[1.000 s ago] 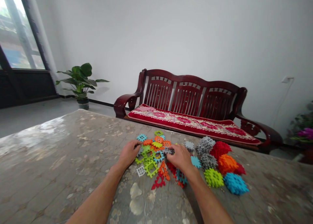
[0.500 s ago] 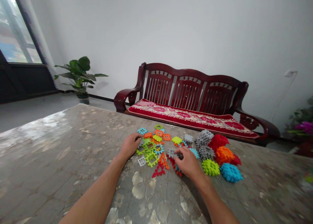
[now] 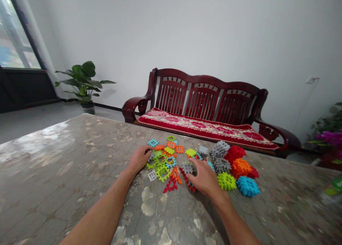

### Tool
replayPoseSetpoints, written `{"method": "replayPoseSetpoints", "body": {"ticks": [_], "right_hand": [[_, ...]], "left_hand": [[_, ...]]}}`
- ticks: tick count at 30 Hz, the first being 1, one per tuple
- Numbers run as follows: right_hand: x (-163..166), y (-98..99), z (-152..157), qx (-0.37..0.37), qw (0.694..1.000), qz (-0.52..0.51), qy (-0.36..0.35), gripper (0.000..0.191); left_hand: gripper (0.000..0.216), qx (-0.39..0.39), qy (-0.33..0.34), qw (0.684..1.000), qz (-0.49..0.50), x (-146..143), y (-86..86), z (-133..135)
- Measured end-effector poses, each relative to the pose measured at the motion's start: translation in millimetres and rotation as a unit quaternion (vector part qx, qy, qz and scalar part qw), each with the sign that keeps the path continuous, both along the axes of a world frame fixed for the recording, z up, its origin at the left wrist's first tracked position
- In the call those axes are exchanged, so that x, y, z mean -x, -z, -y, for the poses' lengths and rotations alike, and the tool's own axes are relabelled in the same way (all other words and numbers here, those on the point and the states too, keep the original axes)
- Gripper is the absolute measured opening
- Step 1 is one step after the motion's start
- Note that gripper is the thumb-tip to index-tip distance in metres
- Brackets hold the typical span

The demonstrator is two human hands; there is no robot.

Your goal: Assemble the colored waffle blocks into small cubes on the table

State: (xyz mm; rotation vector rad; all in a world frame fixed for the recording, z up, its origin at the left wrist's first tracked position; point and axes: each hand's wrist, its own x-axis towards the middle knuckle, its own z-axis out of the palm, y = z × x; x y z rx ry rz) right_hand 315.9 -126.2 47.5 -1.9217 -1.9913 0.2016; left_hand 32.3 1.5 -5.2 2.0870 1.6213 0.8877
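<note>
My right hand (image 3: 203, 176) is over the table with thumb and fingers spread apart beside a grey square interlocking block (image 3: 187, 167). That block lies on top of red and blue pieces, and the hand partly covers them. At the left edge of a loose spread of pieces rests my left hand (image 3: 139, 159), its thumb and forefinger slightly apart near a grey piece partly hidden by the fingers. The spread includes green window-like frames (image 3: 162, 173), a white lattice window (image 3: 152, 175), an orange triangle (image 3: 176, 175) and a red triangle (image 3: 170, 185).
To the right stand stacks sorted by colour: grey (image 3: 222, 166), red (image 3: 235, 153), orange (image 3: 241, 167), green (image 3: 226, 181) and blue (image 3: 248, 186). A patterned cloth (image 3: 88, 180) covers the table. Behind it is a dark wooden bench (image 3: 204, 95); a potted plant (image 3: 84, 81) stands at left.
The fingers of my right hand have spread wider, uncovering more of the grey block. My left hand stays by the pieces. The whole view has shifted slightly.
</note>
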Motion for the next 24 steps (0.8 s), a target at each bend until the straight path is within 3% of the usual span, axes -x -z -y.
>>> {"method": "replayPoseSetpoints", "body": {"ticks": [6, 24], "right_hand": [[9, 1.1, 2, 0.010, 0.999, 0.030, 0.023, 0.059], [13, 3.9, 1, -0.016, 0.995, 0.063, 0.074, 0.046]], "left_hand": [[0.033, -0.003, -0.006, 1.000, 0.001, 0, -1.6, 1], [0.034, -0.001, -0.013, 1.000, 0.000, -1, -4.7, 2]]}}
